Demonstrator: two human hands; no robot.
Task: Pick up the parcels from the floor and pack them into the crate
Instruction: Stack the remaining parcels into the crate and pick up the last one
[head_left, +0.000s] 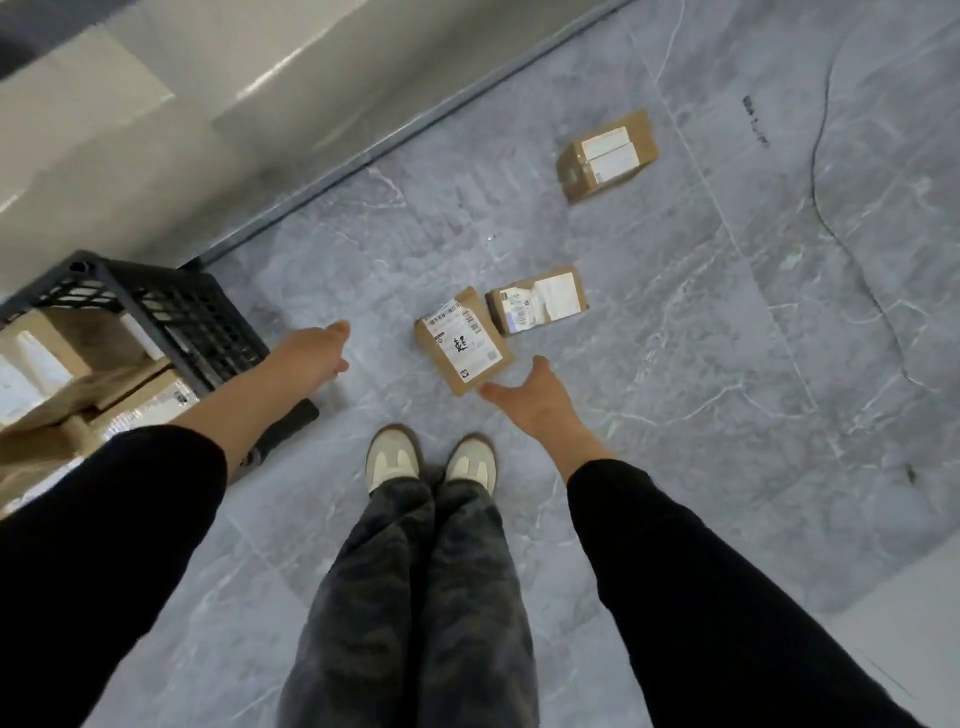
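Black sleeves (104, 519) filled the bottom of my view, with my jeans (415, 597) and shoes (393, 462) between them. At the far left stood the crate (182, 306), already holding several parcels (78, 353) and set against the wall. My left hand (311, 351) hung open and empty just right of the crate, above the floor (727, 415). Next came the near parcel (462, 340), lying flat with its label up, and touching its far corner a second parcel (537, 300). My right hand (530, 397) reached for the near one, fingers spread wide, holding nothing, its thumb just short of the box's lower edge. A third parcel (605, 156) lay well apart, further out to the right. I judged I was about to grasp: the right hand needed to close over the near parcel's edge, perhaps with the left coming in from the other side, before carrying it left to the crate.
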